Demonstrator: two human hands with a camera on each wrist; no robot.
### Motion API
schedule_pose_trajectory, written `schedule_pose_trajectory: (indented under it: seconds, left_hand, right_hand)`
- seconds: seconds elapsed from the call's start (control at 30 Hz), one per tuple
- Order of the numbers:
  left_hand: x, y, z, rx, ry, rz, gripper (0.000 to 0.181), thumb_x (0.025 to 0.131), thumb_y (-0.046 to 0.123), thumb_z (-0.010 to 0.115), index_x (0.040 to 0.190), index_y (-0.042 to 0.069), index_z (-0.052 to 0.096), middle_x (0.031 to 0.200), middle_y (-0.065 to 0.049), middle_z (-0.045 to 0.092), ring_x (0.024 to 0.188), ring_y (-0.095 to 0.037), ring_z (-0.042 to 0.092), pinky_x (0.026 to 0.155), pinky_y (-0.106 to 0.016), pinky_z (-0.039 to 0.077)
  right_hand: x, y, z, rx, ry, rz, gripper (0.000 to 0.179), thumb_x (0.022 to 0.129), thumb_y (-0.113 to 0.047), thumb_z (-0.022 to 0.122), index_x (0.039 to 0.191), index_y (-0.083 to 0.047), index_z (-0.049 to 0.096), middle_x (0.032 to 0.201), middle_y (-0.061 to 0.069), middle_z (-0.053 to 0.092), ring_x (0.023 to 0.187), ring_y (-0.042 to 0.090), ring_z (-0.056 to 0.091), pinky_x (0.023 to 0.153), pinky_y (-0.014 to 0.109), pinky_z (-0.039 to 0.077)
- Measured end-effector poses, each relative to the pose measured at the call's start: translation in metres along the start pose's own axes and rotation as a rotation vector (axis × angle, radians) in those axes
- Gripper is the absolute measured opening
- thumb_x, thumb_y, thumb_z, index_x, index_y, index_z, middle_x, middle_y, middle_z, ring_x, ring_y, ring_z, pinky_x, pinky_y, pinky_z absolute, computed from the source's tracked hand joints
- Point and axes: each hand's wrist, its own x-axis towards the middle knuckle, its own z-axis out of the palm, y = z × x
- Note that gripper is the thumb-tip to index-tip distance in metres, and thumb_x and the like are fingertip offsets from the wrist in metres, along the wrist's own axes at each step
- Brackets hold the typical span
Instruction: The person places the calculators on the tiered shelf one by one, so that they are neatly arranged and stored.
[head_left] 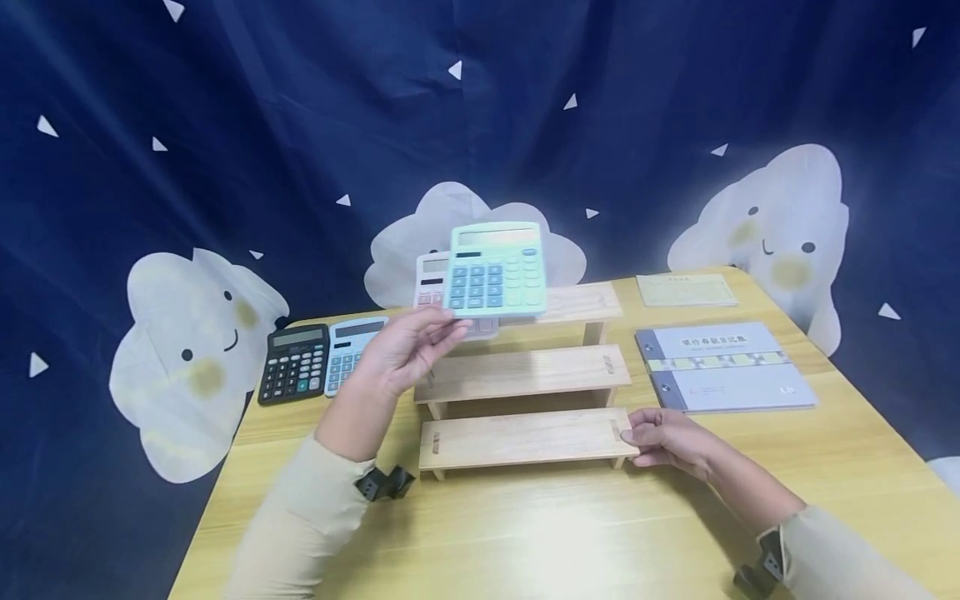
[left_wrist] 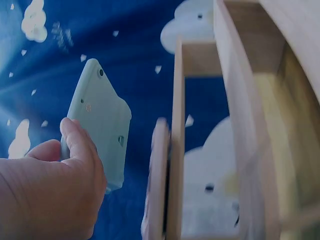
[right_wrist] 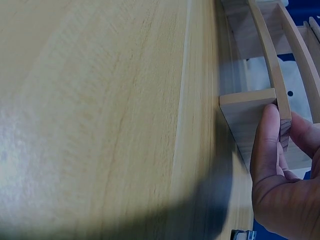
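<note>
My left hand (head_left: pixel 408 346) pinches a mint-green calculator (head_left: pixel 498 271) by its lower left corner and holds it up over a three-step wooden rack (head_left: pixel 525 371). In the left wrist view the back of that calculator (left_wrist: pixel 102 120) shows, apart from the rack. Behind it in the head view, a white-and-pink calculator (head_left: pixel 430 275) lies on the top step, partly hidden. My right hand (head_left: pixel 671 442) grips the right end of the lowest step (head_left: pixel 525 439), thumb and fingers on opposite faces of the board (right_wrist: pixel 284 107) in the right wrist view.
A black calculator (head_left: pixel 294 364) and a light-blue one (head_left: pixel 348 354) lie side by side left of the rack. On the right are a grey-blue ledger book (head_left: pixel 723 367) and a pale paper pad (head_left: pixel 686 290). A dark blue curtain (head_left: pixel 637 75) hangs behind the table (head_left: pixel 817 450).
</note>
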Motion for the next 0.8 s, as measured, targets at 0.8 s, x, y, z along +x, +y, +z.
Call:
schedule_pose_trajectory:
  seconds: [0.8]
  left_hand:
    - [0.044, -0.070, 0.061, -0.037, 0.137, -0.066, 0.031, 0.087, -0.011, 0.050, 0.118, -0.013, 0.052, 0.092, -0.018, 0.060, 0.083, -0.023, 0.065, 0.083, -0.029, 0.057]
  right_hand:
    - [0.000, 0.001, 0.001, 0.014, 0.002, -0.006, 0.021, 0.089, -0.003, 0.058, 0.105, 0.007, 0.049, 0.085, 0.007, 0.064, 0.074, 0.014, 0.065, 0.070, 0.025, 0.060]
